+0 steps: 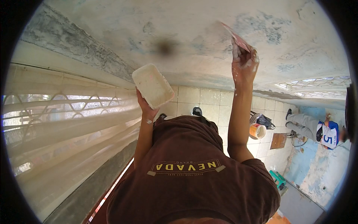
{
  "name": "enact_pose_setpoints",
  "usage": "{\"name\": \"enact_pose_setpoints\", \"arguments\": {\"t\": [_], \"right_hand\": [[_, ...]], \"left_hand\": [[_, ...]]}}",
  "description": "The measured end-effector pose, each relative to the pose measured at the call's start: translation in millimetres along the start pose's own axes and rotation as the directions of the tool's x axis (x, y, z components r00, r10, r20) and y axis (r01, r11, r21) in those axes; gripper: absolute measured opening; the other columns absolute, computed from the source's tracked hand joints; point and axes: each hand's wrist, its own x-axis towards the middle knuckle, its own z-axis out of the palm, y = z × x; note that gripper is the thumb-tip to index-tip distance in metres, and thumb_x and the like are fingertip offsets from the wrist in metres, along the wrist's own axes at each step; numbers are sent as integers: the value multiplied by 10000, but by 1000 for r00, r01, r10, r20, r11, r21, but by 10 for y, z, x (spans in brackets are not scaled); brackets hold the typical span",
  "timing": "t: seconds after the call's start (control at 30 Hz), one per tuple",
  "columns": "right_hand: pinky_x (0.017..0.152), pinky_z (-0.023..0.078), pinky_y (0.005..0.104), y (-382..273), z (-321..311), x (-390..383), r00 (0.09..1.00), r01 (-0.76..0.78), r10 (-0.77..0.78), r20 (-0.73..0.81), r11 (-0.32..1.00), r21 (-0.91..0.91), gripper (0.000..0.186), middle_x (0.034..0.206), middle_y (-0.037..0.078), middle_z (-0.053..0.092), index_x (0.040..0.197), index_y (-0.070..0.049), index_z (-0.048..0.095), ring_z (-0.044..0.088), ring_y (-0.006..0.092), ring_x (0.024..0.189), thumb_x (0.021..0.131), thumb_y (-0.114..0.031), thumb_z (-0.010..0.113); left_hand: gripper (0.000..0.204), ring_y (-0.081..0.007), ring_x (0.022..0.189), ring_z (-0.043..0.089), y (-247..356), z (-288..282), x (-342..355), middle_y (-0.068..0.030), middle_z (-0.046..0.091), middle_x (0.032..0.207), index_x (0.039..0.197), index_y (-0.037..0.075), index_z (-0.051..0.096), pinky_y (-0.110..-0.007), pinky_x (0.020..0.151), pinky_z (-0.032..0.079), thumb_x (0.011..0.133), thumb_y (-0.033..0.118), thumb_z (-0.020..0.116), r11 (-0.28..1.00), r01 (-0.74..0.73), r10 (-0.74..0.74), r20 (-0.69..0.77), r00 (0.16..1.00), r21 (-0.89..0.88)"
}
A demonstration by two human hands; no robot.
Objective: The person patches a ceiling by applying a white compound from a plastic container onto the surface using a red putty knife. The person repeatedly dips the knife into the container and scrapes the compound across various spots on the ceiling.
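Observation:
My left hand (146, 107) grips the side of a shallow white rectangular tray (143, 89), its inside coated with whitish paste. Higher up, to the right, my right hand (245, 63) pinches a thin pinkish flat spreader (240, 40). The spreader's far edge is at the wall (194, 28); whether it touches I cannot tell. White paste smears my right fingers and wrist. Grey, rough patches show through the pale wall around the spreader.
A sheer curtain (74, 123) hangs over a grilled window on the left. On the tiled floor (209, 97) stand an orange-and-white bucket (256, 131) with a black bag (265, 121) beside it, a brown board (278, 141) and a green object (277, 178). Another person (324, 132) stands far right.

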Motion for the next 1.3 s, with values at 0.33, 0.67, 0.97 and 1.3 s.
{"name": "enact_pose_setpoints", "arguments": {"t": [0.33, 0.67, 0.97, 1.3], "right_hand": [[856, 557, 394, 1204, -886, -242, 956, -251, 232, -181, 964, -90, 246, 1036, 43, 673, 1115, -88, 593, 655, 170, 944, 966, -276, 648], [859, 532, 313, 2462, -2622, -955, 721, -623, 560, -408, 782, -27, 336, 1043, 113, 683, 1072, -27, 596, 638, 215, 966, 1026, -344, 495], [986, 536, 407, 326, -414, 330, 923, -207, 239, -301, 969, 133, 183, 976, 145, 646, 970, 58, 608, 645, 254, 908, 984, -97, 512], [886, 550, 386, 619, -812, -125, 954, -285, 265, -138, 946, -156, 346, 1027, 40, 666, 1082, -62, 630, 632, 175, 993, 918, -359, 701]], "left_hand": [[628, -298, 1264, 530, 141, -86, -84, -41, 509, 1422, 1445, 191, 432, -523, 1049, 444, 983, 614, 388, 998, 37, -35, -33, 999, 56], [622, -295, 1270, 526, 193, -111, -55, -42, 514, 1418, 1445, 197, 436, -517, 1049, 444, 982, 610, 400, 996, 51, -50, -11, 999, 71], [632, -296, 1282, 514, 110, 51, -152, -43, 502, 1429, 1452, 199, 425, -537, 1050, 438, 980, 619, 395, 955, -76, 84, -15, 996, 287], [628, -305, 1279, 521, -102, -7, -44, -46, 515, 1416, 1452, 198, 424, -551, 1045, 441, 988, 616, 361, 997, 61, -59, -31, 998, 40]]}}
